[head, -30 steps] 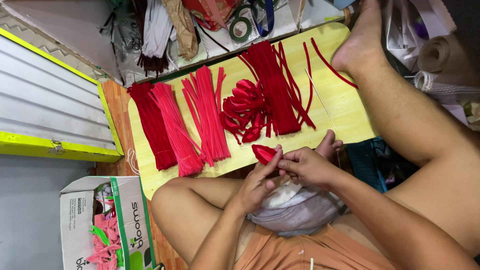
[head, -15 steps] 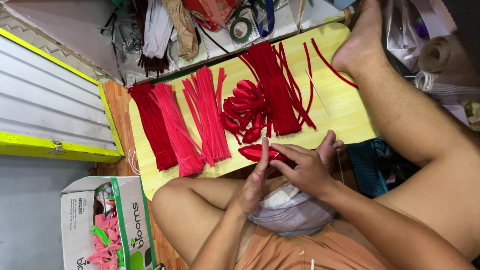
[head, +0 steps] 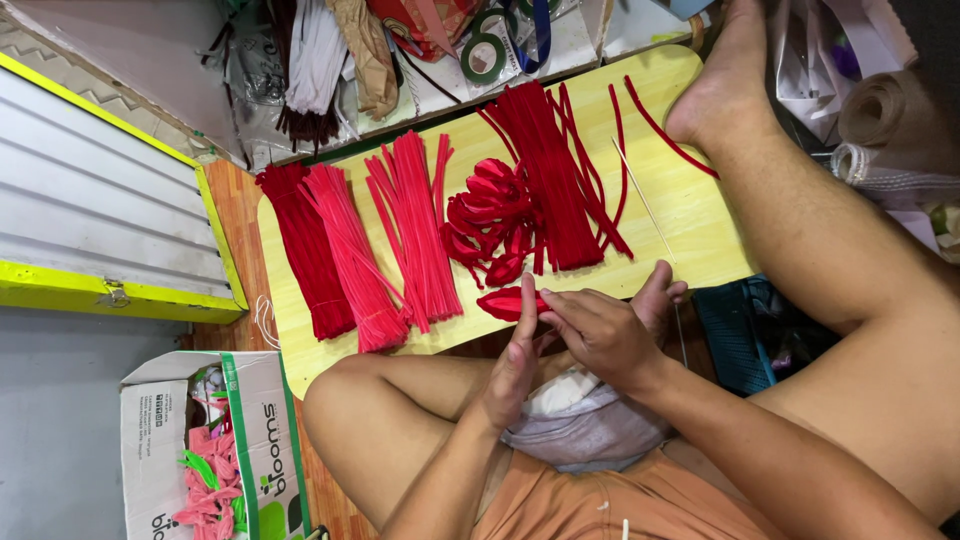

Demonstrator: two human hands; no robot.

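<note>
Red fuzzy wire, bent into a petal shape [head: 508,301], sits pinched between both hands at the near edge of the yellow table [head: 690,225]. The left hand [head: 515,362] has straightened since a moment ago, fingers flat against the petal; the right hand [head: 605,335] pinches its end, so the shaping looks further along. Beyond lie finished red petals [head: 490,215] and stem bundles [head: 410,235]; free board shows toward the foot [head: 725,95].

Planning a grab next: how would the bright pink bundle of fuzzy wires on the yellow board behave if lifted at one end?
The pink bundle looks loose and untied, so strands would probably splay. They look thin and fuzzy: likely light, bendy, not slippery.
</note>
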